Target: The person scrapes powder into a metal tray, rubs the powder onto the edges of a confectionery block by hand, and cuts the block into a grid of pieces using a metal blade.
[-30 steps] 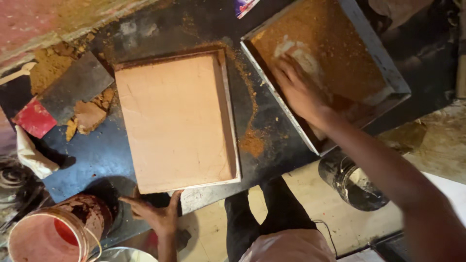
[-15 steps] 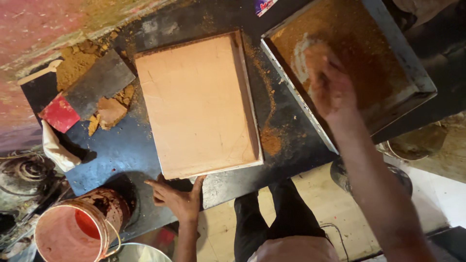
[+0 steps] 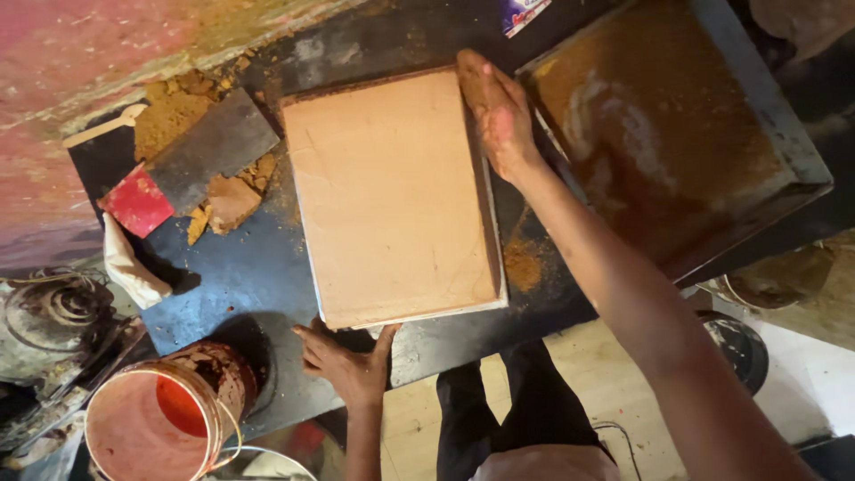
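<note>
A rectangular mould tray (image 3: pixel 488 267) filled level with smooth pale-brown clay (image 3: pixel 387 191) lies in the middle of the dark worktop (image 3: pixel 240 276). My right hand (image 3: pixel 497 111) hovers at the tray's far right corner, fingers together, dusted with brown powder, holding nothing I can see. My left hand (image 3: pixel 347 361) rests flat on the worktop at the tray's near edge, fingers spread. To the right sits a large metal tray (image 3: pixel 802 151) coated with brown powder.
A scraper with a red handle (image 3: pixel 191 169) lies among clay lumps (image 3: pixel 230 203) at the left. A clay-smeared bucket (image 3: pixel 160 414) stands at the bottom left. A white cloth (image 3: pixel 129 267) hangs off the worktop's left edge. My legs (image 3: pixel 525 410) show below.
My right hand has left the powdered metal tray and moved left to the clay-filled tray's far corner. My left hand has stayed at the near edge.
</note>
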